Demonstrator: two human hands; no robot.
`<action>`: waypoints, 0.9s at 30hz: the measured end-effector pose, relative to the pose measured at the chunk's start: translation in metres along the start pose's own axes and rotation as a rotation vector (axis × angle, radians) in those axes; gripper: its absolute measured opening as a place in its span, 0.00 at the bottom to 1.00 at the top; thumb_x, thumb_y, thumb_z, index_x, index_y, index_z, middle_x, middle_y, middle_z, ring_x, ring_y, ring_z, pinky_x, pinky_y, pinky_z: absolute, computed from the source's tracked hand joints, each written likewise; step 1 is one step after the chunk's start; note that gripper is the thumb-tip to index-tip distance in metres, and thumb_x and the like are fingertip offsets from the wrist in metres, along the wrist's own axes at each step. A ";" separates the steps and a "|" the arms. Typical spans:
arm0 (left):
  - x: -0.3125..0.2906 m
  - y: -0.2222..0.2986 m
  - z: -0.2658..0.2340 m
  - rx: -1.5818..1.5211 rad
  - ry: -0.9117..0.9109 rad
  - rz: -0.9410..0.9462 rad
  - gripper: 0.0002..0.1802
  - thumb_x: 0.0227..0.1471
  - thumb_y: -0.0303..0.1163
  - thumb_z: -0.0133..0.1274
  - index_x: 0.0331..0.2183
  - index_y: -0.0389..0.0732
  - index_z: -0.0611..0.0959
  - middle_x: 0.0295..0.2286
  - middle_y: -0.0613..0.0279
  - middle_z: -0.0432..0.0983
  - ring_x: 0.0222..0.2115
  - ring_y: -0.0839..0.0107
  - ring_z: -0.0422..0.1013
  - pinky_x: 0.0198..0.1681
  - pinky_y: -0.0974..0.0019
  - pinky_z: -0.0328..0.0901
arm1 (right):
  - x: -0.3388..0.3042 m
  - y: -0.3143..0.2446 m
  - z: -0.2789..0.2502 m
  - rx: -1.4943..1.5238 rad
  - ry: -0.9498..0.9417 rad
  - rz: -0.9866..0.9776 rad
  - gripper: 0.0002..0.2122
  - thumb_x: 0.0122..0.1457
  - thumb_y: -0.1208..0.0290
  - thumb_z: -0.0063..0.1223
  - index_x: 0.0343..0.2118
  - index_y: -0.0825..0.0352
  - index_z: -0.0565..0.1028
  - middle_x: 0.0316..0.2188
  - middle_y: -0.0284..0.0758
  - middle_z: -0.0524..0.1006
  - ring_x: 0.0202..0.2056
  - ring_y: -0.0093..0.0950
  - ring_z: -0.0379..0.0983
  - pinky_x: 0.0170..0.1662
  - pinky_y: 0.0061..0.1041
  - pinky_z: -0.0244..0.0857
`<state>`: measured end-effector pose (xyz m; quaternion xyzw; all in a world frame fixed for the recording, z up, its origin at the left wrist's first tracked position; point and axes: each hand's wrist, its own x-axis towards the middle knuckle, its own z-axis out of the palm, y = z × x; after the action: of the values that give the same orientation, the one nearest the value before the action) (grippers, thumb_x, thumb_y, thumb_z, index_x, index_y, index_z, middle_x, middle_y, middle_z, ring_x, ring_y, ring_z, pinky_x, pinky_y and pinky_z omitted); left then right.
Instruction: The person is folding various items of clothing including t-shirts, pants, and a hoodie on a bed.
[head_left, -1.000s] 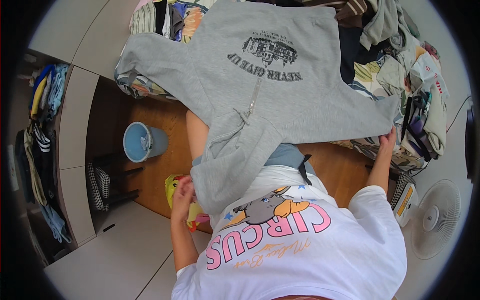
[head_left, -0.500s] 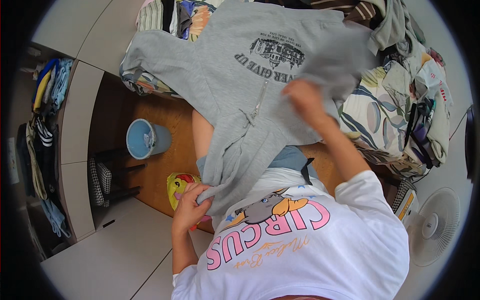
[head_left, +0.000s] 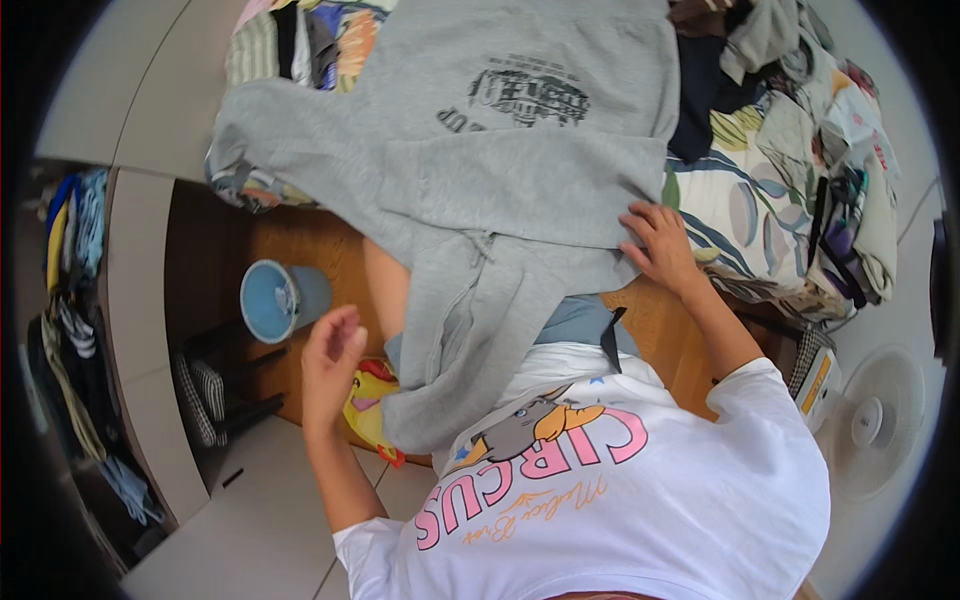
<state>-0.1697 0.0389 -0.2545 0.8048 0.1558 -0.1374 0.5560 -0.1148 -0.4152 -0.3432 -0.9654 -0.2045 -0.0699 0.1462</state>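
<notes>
Clothes pile on the bed (head_left: 760, 215) at upper right, where the right hand (head_left: 658, 246) presses flat on the grey hoodie (head_left: 480, 210), and the left hand (head_left: 330, 362) hangs open, holding nothing.

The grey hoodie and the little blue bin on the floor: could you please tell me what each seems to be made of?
The grey hoodie looks like soft, matte knit fleece, probably a cotton blend: it drapes in loose folds and has a heathered surface. The blue bin seems to be smooth plastic, judging by its even colour and rigid round rim, though the view leaves that open.
</notes>
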 end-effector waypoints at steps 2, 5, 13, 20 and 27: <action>0.040 -0.003 0.007 -0.026 -0.006 0.086 0.20 0.47 0.29 0.55 0.43 0.35 0.73 0.38 0.63 0.70 0.39 0.75 0.65 0.44 0.72 0.61 | -0.042 0.010 -0.005 -0.012 -0.118 0.139 0.16 0.49 0.66 0.54 0.42 0.63 0.71 0.38 0.36 0.72 0.39 0.35 0.68 0.46 0.34 0.58; 0.106 -0.002 0.024 0.097 -0.072 0.221 0.22 0.47 0.30 0.55 0.45 0.33 0.71 0.41 0.58 0.69 0.40 0.72 0.65 0.44 0.71 0.61 | -0.074 0.018 -0.005 0.152 -0.159 0.449 0.14 0.52 0.64 0.52 0.40 0.65 0.73 0.33 0.36 0.75 0.32 0.33 0.71 0.40 0.30 0.62; 0.225 -0.031 0.052 0.578 0.163 0.206 0.39 0.44 0.44 0.58 0.52 0.32 0.63 0.45 0.47 0.67 0.44 0.60 0.66 0.45 0.62 0.62 | 0.019 0.077 -0.011 0.804 0.433 0.551 0.14 0.56 0.69 0.48 0.46 0.64 0.71 0.33 0.36 0.77 0.25 0.23 0.70 0.31 0.20 0.64; 0.217 0.021 0.078 0.670 0.087 0.155 0.32 0.41 0.36 0.57 0.47 0.31 0.67 0.44 0.45 0.67 0.45 0.51 0.65 0.48 0.59 0.59 | 0.090 0.136 -0.002 0.321 -0.013 0.206 0.14 0.52 0.60 0.51 0.39 0.62 0.74 0.31 0.36 0.77 0.29 0.36 0.72 0.34 0.29 0.65; 0.123 0.102 0.242 0.694 -0.179 1.009 0.25 0.37 0.33 0.59 0.40 0.39 0.73 0.37 0.54 0.70 0.40 0.57 0.65 0.44 0.59 0.59 | 0.088 0.143 0.000 0.279 -0.046 0.336 0.14 0.50 0.56 0.52 0.30 0.63 0.76 0.26 0.38 0.76 0.30 0.37 0.72 0.34 0.32 0.64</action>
<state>-0.0282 -0.2098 -0.2994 0.8986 -0.3449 0.0327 0.2691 0.0244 -0.5067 -0.3622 -0.9576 -0.0517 0.0068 0.2834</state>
